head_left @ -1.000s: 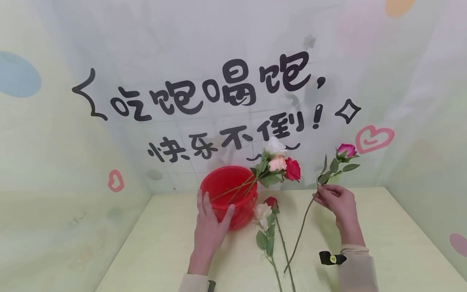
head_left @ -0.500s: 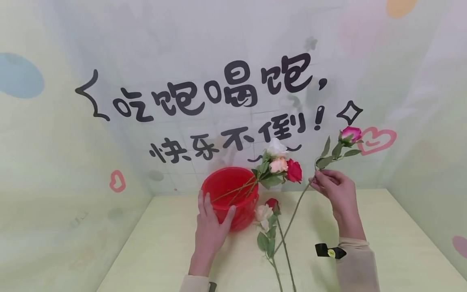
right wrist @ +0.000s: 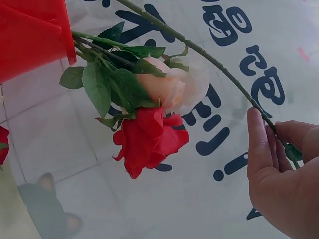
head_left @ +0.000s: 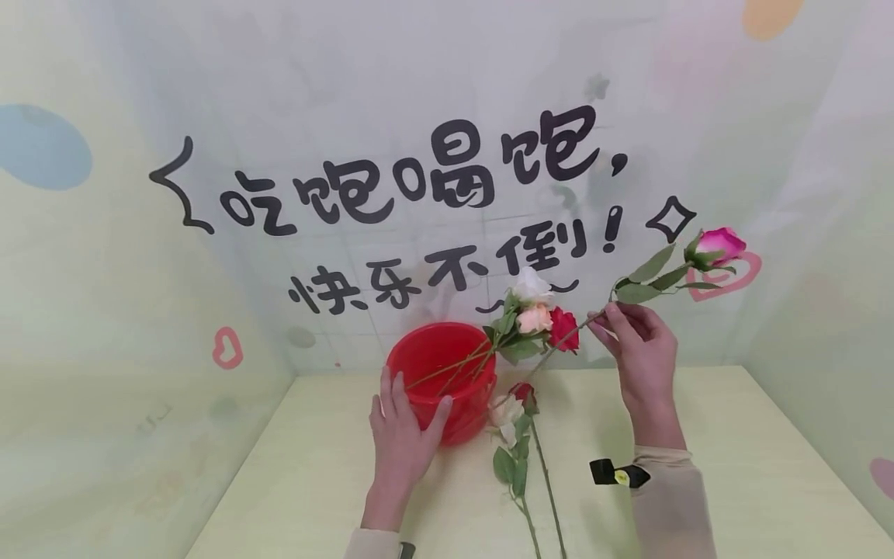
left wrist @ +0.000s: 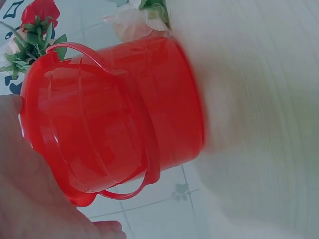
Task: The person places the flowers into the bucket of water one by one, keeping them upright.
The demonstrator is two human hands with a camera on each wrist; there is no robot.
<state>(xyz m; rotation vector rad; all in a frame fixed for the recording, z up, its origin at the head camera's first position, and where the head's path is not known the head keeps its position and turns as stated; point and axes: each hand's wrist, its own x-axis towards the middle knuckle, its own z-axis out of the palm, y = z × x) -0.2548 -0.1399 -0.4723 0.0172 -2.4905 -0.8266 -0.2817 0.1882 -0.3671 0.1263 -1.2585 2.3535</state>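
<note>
A red plastic bucket (head_left: 457, 423) stands on the table, with my left hand (head_left: 405, 446) resting against its near left side, fingers and thumb spread along the rim. White (head_left: 532, 286), peach (head_left: 535, 318) and red roses (head_left: 564, 329) lean out of the bucket to the right. My right hand (head_left: 641, 349) pinches the stem of a magenta rose (head_left: 719, 245) between thumb and fingers, just under its leaves. In the right wrist view, that stem (right wrist: 219, 64) slants past the leaning roses. Its lower end reaches down beside the bucket, over the loose flowers.
On the table (head_left: 642, 520), a cream rose (head_left: 506, 411) and a dark red rose (head_left: 524, 396) lie right of the bucket, stems toward me. A printed wall sheet (head_left: 419, 70) rises behind. The bucket's handle (left wrist: 149, 144) hangs down its side.
My right hand has risen and tipped the magenta rose, its bloom going up and right while the stem's lower end swung left toward the bucket. My left hand stays at the bucket.
</note>
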